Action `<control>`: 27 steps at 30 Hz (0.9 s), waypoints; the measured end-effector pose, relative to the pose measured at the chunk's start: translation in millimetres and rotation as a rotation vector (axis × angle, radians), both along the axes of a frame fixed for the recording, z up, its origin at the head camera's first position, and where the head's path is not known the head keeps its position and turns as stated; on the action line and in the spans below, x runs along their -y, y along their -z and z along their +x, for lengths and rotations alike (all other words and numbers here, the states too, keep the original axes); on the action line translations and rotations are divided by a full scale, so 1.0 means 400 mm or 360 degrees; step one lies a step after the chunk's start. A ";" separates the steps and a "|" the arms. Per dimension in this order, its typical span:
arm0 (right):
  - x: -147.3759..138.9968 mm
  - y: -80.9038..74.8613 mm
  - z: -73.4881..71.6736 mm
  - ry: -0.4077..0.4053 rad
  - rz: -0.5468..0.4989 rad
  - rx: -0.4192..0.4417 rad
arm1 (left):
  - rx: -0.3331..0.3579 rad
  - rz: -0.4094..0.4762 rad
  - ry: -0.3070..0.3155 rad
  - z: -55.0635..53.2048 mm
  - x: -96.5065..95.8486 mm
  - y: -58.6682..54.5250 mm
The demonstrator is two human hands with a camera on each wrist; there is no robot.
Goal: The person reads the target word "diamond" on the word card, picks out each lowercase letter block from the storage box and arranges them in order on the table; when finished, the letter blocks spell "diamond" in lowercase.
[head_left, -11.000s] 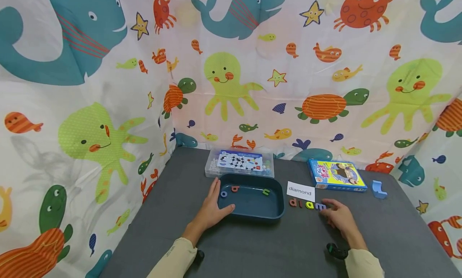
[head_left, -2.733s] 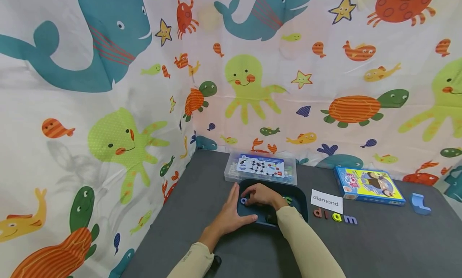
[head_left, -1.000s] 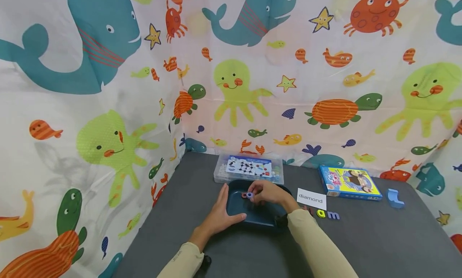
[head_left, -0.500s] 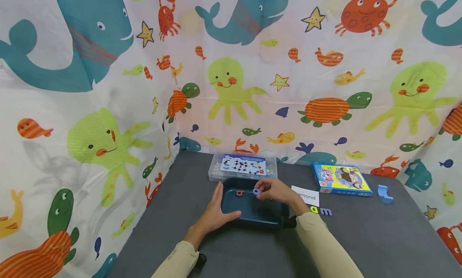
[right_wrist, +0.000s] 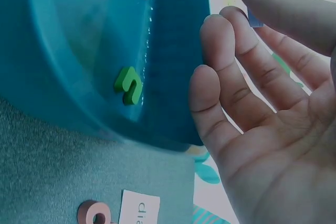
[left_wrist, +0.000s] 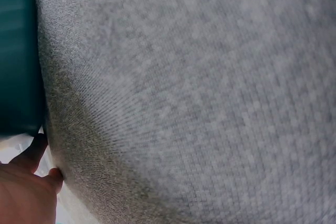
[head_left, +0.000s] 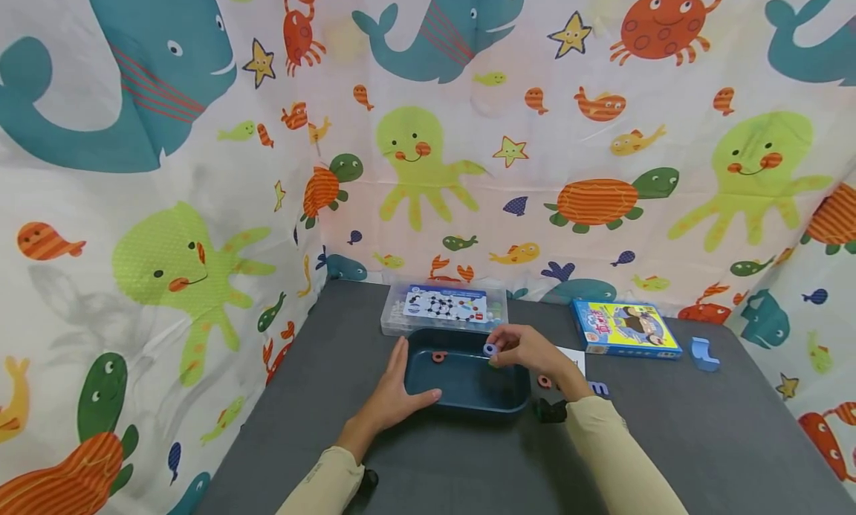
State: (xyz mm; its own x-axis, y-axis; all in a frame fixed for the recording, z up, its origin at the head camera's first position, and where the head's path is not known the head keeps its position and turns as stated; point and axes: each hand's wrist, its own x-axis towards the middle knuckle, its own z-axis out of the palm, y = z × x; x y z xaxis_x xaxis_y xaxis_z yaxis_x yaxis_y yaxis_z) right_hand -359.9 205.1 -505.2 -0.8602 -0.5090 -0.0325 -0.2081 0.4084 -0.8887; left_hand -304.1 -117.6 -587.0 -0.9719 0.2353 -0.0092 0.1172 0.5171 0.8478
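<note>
My right hand [head_left: 530,351] pinches a small purple-blue letter o [head_left: 490,349] between thumb and fingertips, over the right part of a dark teal tray [head_left: 461,389]. In the right wrist view only a blue edge of this letter [right_wrist: 255,20] shows. My left hand [head_left: 384,405] rests against the tray's left side, thumb spread along the front rim. An orange letter [head_left: 438,357] lies inside the tray at the back left. A green letter n [right_wrist: 129,85] lies in the tray too, mostly hidden in the head view by my right hand.
Right of the tray, a white word card [head_left: 574,357] and a row with a red letter d [head_left: 545,382] and a purple m [head_left: 598,388] are partly covered by my right arm. Behind stand a clear plastic case [head_left: 444,307] and a blue-yellow box [head_left: 625,329]; a blue holder [head_left: 704,354] sits far right.
My right hand left the letter m, reached into the tray, picked up the purple-blue o, and has carried it rightward past the orange letter. My left hand stays at the tray.
</note>
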 end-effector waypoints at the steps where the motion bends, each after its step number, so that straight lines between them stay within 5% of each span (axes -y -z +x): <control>1: -0.003 0.000 0.002 0.0007 0.0002 0.0002 | 0.0001 0.0000 0.0001 0.000 0.001 0.000; 27: -0.120 0.014 0.062 0.0346 -0.0030 -0.0044 | -0.0018 0.0002 0.0031 -0.004 0.005 0.004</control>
